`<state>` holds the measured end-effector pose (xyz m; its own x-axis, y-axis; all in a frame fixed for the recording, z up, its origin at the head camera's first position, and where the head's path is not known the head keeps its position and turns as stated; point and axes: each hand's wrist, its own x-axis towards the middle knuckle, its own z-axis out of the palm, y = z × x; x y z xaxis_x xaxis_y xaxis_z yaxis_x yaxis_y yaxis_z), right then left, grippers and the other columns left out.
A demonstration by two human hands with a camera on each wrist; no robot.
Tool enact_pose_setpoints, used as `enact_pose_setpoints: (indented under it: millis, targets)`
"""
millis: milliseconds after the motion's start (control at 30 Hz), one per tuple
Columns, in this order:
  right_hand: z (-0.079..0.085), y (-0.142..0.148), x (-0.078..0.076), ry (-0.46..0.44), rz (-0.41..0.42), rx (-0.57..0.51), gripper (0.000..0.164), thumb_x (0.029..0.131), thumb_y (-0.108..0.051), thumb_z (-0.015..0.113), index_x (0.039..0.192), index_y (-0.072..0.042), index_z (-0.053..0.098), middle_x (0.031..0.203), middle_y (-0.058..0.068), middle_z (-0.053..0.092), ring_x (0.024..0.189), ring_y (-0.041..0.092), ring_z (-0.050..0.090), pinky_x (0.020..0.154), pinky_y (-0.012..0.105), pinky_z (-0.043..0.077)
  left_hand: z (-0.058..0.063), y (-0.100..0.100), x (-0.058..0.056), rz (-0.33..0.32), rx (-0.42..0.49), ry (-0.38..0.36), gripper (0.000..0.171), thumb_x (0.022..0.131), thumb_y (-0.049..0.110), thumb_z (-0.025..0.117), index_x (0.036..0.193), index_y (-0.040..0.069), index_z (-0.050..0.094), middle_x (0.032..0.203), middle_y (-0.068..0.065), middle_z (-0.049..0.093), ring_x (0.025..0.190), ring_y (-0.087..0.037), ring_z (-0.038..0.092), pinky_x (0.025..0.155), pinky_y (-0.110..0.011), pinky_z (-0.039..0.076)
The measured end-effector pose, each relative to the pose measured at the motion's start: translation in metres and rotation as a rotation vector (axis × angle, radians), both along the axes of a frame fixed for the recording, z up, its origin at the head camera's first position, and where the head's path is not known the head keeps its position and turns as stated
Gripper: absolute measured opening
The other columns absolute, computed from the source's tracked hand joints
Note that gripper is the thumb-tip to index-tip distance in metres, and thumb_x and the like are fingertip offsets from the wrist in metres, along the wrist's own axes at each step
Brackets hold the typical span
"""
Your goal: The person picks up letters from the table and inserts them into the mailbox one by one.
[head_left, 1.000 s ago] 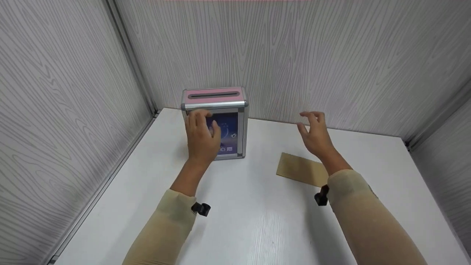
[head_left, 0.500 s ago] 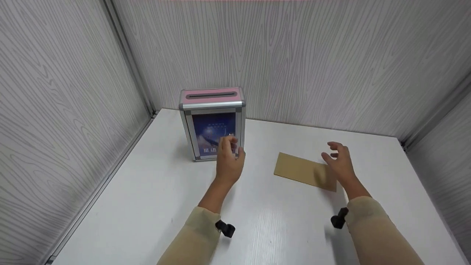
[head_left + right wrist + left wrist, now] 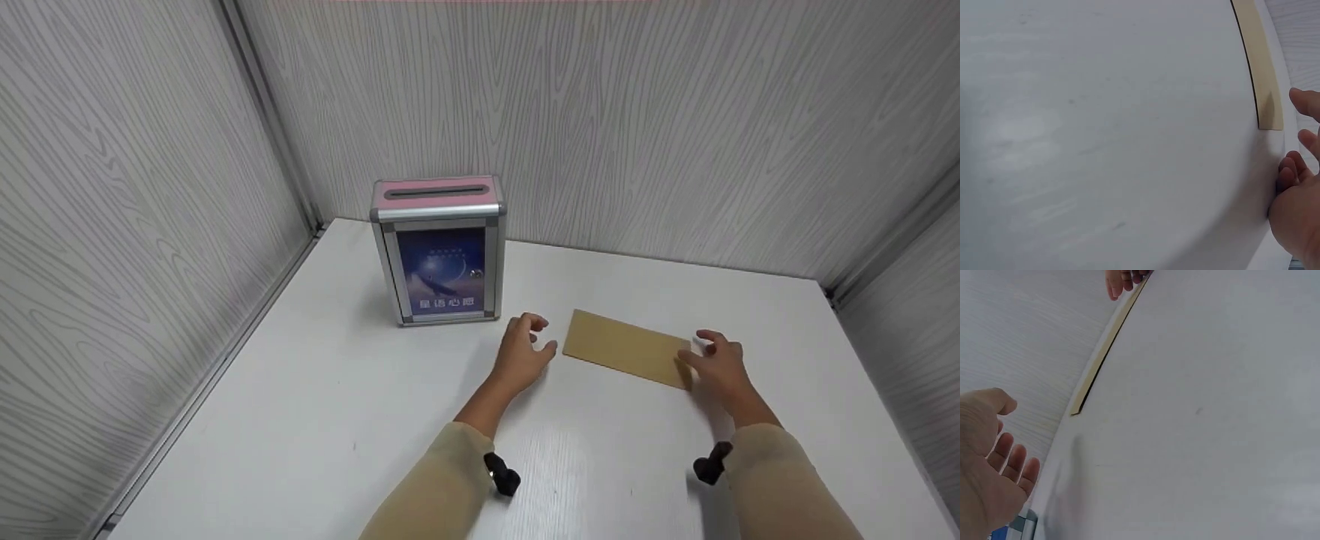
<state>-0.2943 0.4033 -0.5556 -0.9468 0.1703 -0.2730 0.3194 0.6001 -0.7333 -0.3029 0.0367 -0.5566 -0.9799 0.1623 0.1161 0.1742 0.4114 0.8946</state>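
Observation:
A flat tan envelope (image 3: 628,348) lies slightly slanted on the white table. Just off its left end is my left hand (image 3: 519,354), fingers loosely bent and holding nothing. My right hand (image 3: 721,367) is at the envelope's right end, its thumb overlapping the corner in the head view. In the right wrist view a gap shows between the right hand (image 3: 1303,185) and the envelope (image 3: 1264,73). From the left wrist, the left hand (image 3: 994,461) is seen apart from the envelope's near end (image 3: 1103,354). Both hands have thumb and fingers spread apart.
Behind the left hand stands an upright box (image 3: 441,255) with a pink slotted top, silver frame, blue picture front and a small lock. Grey wood-grain walls (image 3: 585,120) enclose the white table (image 3: 315,405) at the back and both sides. Each sleeve carries a small black wrist device.
My left hand has moved from in front of the box, rightward and nearer, to the envelope's left side. The right hand has come down and right to its right end. The envelope lies still.

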Motion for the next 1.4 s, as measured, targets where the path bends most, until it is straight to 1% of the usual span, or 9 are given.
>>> enact_pose_setpoints:
  millis: [167,433,500,600,667,733,900,1200,1400]
  targets:
    - [-0.001,-0.004,0.004,0.003,-0.004,0.014,0.075,0.109,-0.036,0.056,0.167,0.002,0.028,0.161,0.034,0.029,0.142,0.043,0.038,0.126,0.060,0.036,-0.012,0.014,0.000,-0.036,-0.115,-0.052,0.033,0.102,0.015,0.075,0.131,0.010,0.062,0.133,-0.012,0.061,0.126,-0.026,0.060,0.110,-0.041,0.053]
    - [-0.004,-0.005,0.005,0.030,0.016,0.068,0.062,0.107,-0.019,0.050,0.162,0.005,0.037,0.155,0.035,0.035,0.136,0.043,0.040,0.122,0.060,0.039,-0.019,0.024,-0.005,-0.006,-0.261,-0.021,0.028,0.100,0.020,0.076,0.125,0.008,0.070,0.123,-0.010,0.067,0.118,-0.026,0.062,0.104,-0.040,0.052]
    - [-0.005,-0.004,0.005,0.050,0.036,0.095,0.061,0.104,-0.012,0.047,0.161,0.006,0.039,0.150,0.035,0.038,0.132,0.042,0.042,0.116,0.058,0.042,-0.019,0.023,-0.005,-0.010,-0.274,-0.032,0.029,0.101,0.019,0.076,0.127,0.008,0.070,0.125,-0.010,0.067,0.120,-0.026,0.062,0.106,-0.039,0.052]
    - [-0.009,-0.001,0.003,0.108,0.073,0.152,0.060,0.098,-0.003,0.043,0.157,0.008,0.045,0.133,0.033,0.044,0.119,0.040,0.044,0.099,0.051,0.047,-0.017,0.021,-0.004,-0.026,-0.271,-0.040,0.031,0.101,0.018,0.076,0.129,0.007,0.071,0.126,-0.010,0.066,0.122,-0.027,0.061,0.108,-0.040,0.052]
    - [-0.010,0.000,0.003,0.133,0.086,0.176,0.061,0.096,-0.001,0.041,0.156,0.010,0.046,0.125,0.029,0.043,0.113,0.039,0.043,0.090,0.046,0.044,-0.016,0.021,-0.004,-0.039,-0.271,-0.043,0.032,0.101,0.018,0.075,0.130,0.008,0.072,0.126,-0.010,0.066,0.122,-0.026,0.061,0.107,-0.039,0.052]
    - [-0.011,0.001,0.003,0.143,0.092,0.190,0.060,0.096,-0.001,0.041,0.155,0.010,0.046,0.122,0.027,0.042,0.110,0.038,0.042,0.086,0.043,0.041,-0.016,0.022,-0.003,-0.041,-0.273,-0.044,0.031,0.101,0.019,0.075,0.130,0.009,0.073,0.123,-0.009,0.066,0.119,-0.024,0.061,0.105,-0.038,0.053]
    - [-0.011,0.000,0.004,0.111,0.071,0.166,0.060,0.099,-0.006,0.043,0.157,0.007,0.045,0.132,0.029,0.041,0.113,0.037,0.041,0.095,0.048,0.042,-0.016,0.025,-0.003,-0.014,-0.282,-0.048,0.026,0.101,0.020,0.076,0.126,0.012,0.076,0.118,-0.005,0.067,0.113,-0.020,0.060,0.101,-0.035,0.052]
    - [-0.010,-0.001,0.005,0.110,0.076,0.172,0.058,0.100,-0.007,0.044,0.157,0.005,0.046,0.131,0.029,0.041,0.114,0.039,0.041,0.100,0.053,0.042,-0.017,0.025,-0.001,0.005,-0.290,-0.049,0.024,0.101,0.022,0.076,0.124,0.014,0.077,0.117,-0.004,0.067,0.112,-0.019,0.060,0.100,-0.034,0.052]
    - [-0.008,-0.001,0.007,0.088,0.085,0.145,0.056,0.108,-0.015,0.049,0.159,0.007,0.042,0.138,0.032,0.039,0.122,0.040,0.039,0.107,0.057,0.042,-0.017,0.027,-0.002,0.009,-0.310,-0.026,0.020,0.102,0.022,0.076,0.121,0.015,0.078,0.114,-0.003,0.068,0.109,-0.018,0.060,0.098,-0.034,0.051]
